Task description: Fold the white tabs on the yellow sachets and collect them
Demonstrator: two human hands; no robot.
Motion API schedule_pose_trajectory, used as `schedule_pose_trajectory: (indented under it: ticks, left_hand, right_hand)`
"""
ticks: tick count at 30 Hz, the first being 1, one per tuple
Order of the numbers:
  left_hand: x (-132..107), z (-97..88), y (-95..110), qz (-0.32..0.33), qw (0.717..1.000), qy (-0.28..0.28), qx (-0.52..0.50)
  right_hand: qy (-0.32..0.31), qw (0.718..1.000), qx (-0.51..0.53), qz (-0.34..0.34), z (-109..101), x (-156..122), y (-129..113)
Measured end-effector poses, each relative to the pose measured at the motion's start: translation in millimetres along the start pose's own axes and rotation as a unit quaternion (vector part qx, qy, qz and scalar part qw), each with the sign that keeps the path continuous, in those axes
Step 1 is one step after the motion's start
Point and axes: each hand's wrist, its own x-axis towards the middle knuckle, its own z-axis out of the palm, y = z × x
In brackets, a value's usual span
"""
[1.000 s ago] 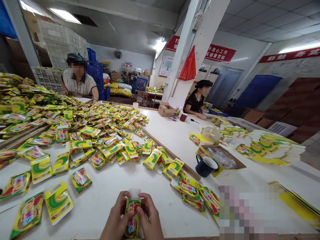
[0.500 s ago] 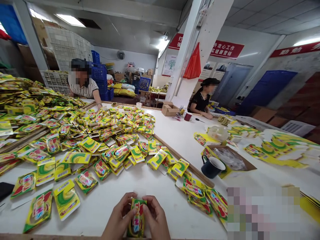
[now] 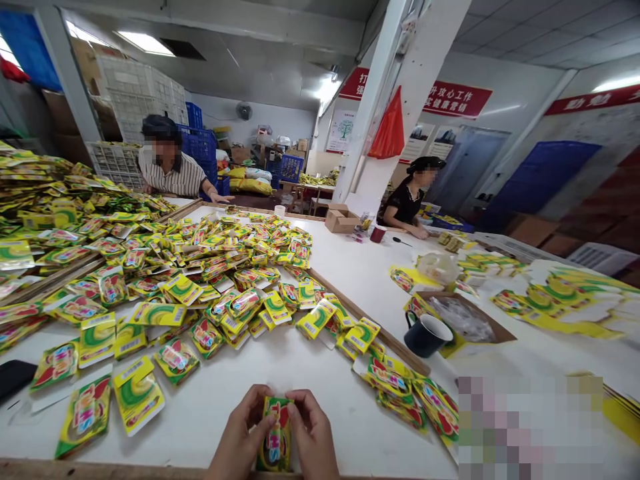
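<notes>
Near the table's front edge, a small yellow, green and red printed box (image 3: 277, 437) stands between my two hands, its printed front toward me. My left hand (image 3: 245, 427) grips its left side, thumb on the front and fingers curled behind the top. On the other side, my right hand (image 3: 314, 430) pinches the upper right edge between thumb and fingers. The top of the box is partly hidden by my fingers. Several similar boxes lie to the left, among them a box (image 3: 139, 395) back side up and a box (image 3: 84, 415) front side up.
A large heap of boxes (image 3: 200, 257) covers the table's left and middle. A wooden strip (image 3: 370, 327) divides the table. To the right are a dark mug (image 3: 427, 335) and an open carton (image 3: 493, 330). Two people (image 3: 173, 163) sit across the table. A dark object (image 3: 15, 380) lies far left.
The person across on the left has lifted a hand from the heap and stretched it out to the side. My hands keep their grip on the box with little visible movement.
</notes>
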Motion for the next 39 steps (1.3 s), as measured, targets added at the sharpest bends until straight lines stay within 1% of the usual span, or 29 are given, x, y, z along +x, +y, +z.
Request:
schedule_pose_trajectory:
  ticks: [7,10,13,18,20,23,26,32,39]
  left_hand:
    - [-1,3.5,5,0.008,0.999,-0.001,0.043]
    - [-3,3.2,9,-0.005,0.999,0.010,0.052]
    - [-3,1.0,10,-0.015,0.999,0.028,0.033]
    - [-3,-0.9,11,0.007,0.998,0.062,-0.031]
    - [-3,-1.0,12,0.011,0.997,0.068,-0.031]
    - [-4,-1.6,14,0.004,0.999,0.052,0.015]
    - [-5,-1.4,17,0.005,0.996,0.048,0.077]
    - [-6,3.5,20,0.030,0.985,0.084,0.149]
    - [-3,9.4,26,0.049,0.978,0.104,0.175]
  right_hand:
    - [0.016,1.000,0.000,0.010,2,-1,-1]
    - [0.020,1.000,-0.005,0.002,2,-2,-2]
    - [0.028,0.999,-0.003,-0.020,4,-4,-4]
    - [0.071,0.996,0.018,-0.048,7,-6,-6]
    - [0.068,0.996,0.014,-0.056,7,-6,-7]
    - [0.039,0.997,-0.020,-0.056,4,-6,-9]
    - [0.033,0.995,-0.057,-0.069,3,-7,-13]
    - [0.038,0.993,-0.072,-0.082,4,-9,-24]
    - [0.028,0.993,-0.098,-0.064,4,-5,-32]
